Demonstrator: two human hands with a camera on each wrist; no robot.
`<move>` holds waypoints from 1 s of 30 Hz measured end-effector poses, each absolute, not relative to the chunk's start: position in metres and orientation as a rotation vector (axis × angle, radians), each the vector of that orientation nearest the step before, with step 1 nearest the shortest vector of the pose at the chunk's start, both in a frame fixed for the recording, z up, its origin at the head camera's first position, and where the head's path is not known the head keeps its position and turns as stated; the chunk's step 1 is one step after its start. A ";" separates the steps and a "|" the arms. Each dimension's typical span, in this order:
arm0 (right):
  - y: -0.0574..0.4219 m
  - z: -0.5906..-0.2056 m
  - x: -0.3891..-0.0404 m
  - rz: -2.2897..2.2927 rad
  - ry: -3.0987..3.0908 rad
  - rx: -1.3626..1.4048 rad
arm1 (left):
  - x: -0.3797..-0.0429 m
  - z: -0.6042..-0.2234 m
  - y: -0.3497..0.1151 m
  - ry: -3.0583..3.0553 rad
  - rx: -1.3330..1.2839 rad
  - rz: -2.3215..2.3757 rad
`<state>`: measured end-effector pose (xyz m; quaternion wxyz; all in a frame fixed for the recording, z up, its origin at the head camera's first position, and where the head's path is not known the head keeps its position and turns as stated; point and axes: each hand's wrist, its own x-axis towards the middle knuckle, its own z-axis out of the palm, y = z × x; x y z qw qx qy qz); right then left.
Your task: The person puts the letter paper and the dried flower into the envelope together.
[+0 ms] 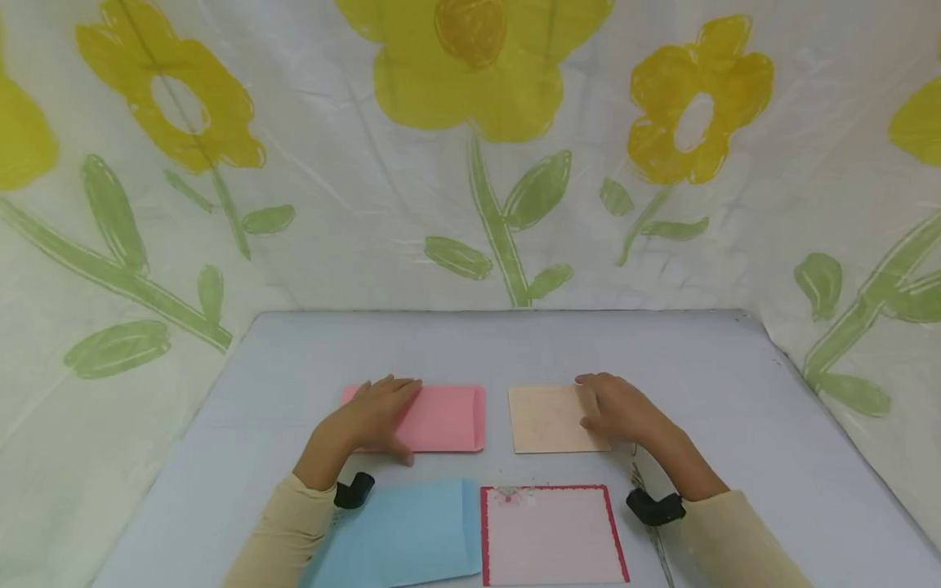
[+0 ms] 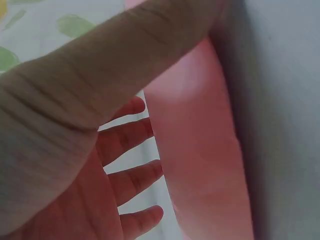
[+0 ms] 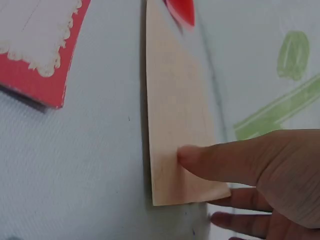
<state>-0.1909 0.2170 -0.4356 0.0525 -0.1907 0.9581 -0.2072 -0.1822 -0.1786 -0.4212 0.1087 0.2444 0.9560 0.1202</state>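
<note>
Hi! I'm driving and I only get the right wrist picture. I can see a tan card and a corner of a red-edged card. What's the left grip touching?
Observer: The left grip is touching a pink envelope; the head view shows it lying across one end.
Operator: Ooh! Is there anything blue out there? It's my favourite colour!
Observer: Yes! In the head view, a blue envelope lies just to the left of the red-edged card.
</note>
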 end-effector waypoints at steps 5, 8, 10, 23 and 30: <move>0.216 -0.442 -0.200 -0.705 2.998 -0.542 | -0.182 -0.421 -0.178 2.816 0.712 0.359; 0.219 -0.439 -0.204 -0.884 2.985 -0.471 | -0.184 -0.421 -0.178 2.830 0.734 0.356; 0.221 -0.435 -0.205 -0.996 2.957 -0.434 | -0.185 -0.422 -0.177 2.842 0.740 0.358; 0.210 -0.429 -0.208 -1.372 2.634 -0.454 | -0.184 -0.423 -0.177 2.859 0.723 0.355; 0.199 -0.437 -0.208 -1.350 2.603 -0.464 | -0.184 -0.425 -0.175 2.862 0.709 0.335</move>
